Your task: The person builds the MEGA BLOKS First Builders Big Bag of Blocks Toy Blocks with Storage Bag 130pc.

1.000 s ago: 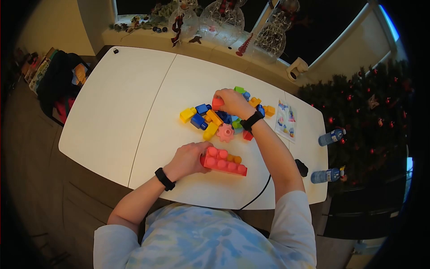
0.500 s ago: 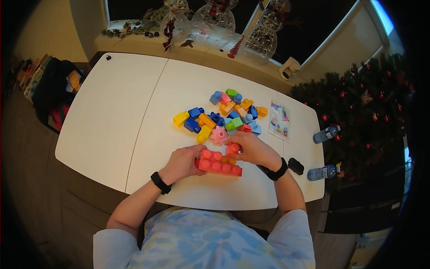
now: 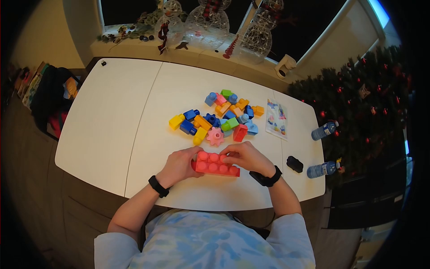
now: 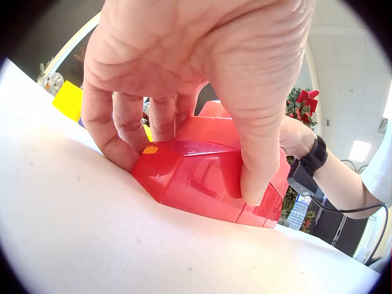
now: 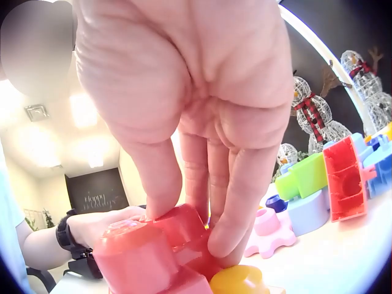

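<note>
A low build of red toy building blocks, with round studs on top, sits near the front of the white table. My left hand grips its left end. In the left wrist view the thumb lies on the near side and the fingers reach round the far side. My right hand pinches a red block at the build from above, thumb on one side and fingers on the other. Beside those fingertips shows a yellow-orange stud. In the head view the right hand hides it.
Beyond the hands lies a loose pile of coloured blocks, among them a pink gear-shaped piece, a red block and a yellow block. A picture sheet, two water bottles and a black object lie to the right.
My right hand has come back from the pile with a red block and brought it down onto the build. My left hand keeps its grip on the left end.
</note>
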The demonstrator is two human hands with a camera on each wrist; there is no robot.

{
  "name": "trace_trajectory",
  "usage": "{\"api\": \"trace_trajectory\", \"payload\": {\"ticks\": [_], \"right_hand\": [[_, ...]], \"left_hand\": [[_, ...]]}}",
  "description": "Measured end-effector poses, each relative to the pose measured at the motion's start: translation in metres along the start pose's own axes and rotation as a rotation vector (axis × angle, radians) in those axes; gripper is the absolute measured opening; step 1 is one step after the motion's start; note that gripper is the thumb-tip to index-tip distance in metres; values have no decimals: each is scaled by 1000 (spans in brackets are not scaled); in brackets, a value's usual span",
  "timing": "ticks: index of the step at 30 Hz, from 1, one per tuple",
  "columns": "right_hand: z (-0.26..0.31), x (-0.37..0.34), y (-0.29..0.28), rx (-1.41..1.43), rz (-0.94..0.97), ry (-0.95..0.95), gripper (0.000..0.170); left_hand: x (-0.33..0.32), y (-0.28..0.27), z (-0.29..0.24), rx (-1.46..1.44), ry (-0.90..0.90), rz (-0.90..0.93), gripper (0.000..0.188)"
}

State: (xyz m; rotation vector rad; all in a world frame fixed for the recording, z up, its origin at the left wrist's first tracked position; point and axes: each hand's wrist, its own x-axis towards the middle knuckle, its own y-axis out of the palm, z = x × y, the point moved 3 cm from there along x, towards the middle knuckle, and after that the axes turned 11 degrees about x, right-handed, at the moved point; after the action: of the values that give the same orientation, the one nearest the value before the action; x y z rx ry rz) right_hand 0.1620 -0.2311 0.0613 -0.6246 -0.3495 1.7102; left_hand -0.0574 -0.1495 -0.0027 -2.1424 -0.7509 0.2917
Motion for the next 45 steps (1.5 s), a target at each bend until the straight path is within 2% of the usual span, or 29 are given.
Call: {"api": "trace_trajectory", "payload": {"ticks": [7, 14, 16, 18, 20, 22, 23, 25, 26, 28, 30, 32, 36, 38, 42, 45], "right_hand": [[-7, 8, -1, 46, 50, 8, 16], [-3, 10, -6, 75, 71, 49, 18], [4, 18, -20, -188, 99, -50, 19], [14, 40, -49, -212, -40, -36, 20], [13, 72, -77, -178, -283, -200, 21], [5, 110, -100, -224, -398, -157, 26], [-5, 131, -106, -225, -398, -163, 26], [-31, 169, -112, -471, -378, -76, 35], [-32, 181, -111, -469, -376, -84, 35], [-44, 202, -102, -607, -244, 121, 37], [-52, 215, -94, -641, -259, 95, 39], [-54, 219, -82, -718, -136, 255, 44], [-49, 214, -66, -744, -96, 341, 47], [-49, 211, -62, -762, -162, 231, 46], [-35, 187, -73, -672, -191, 194, 42], [-22, 156, -84, -391, -390, 4, 42]], "left_hand": [[-1, -1, -2, 7, -9, -6, 62], [-2, -1, -1, 37, -24, 1, 63], [-2, 0, 0, 30, -13, -10, 63], [-2, -1, 0, 21, -2, -19, 63], [-2, -2, -2, 16, -32, 13, 64], [-1, 0, 0, 6, -26, 15, 64], [-1, 1, 1, -5, -24, 17, 64], [-2, 1, 2, 4, -12, -7, 65], [-2, 1, 2, 10, 3, -27, 66], [-1, 1, 3, 8, -4, -21, 66], [-1, 2, 3, 0, -9, -14, 66], [-1, 0, 3, -6, -9, -13, 66], [-1, 2, 4, -4, -10, -2, 65], [0, 4, 5, 10, 3, -13, 65], [-1, 4, 4, 25, 4, -27, 65], [-1, 2, 2, 10, 13, -32, 66]]}}
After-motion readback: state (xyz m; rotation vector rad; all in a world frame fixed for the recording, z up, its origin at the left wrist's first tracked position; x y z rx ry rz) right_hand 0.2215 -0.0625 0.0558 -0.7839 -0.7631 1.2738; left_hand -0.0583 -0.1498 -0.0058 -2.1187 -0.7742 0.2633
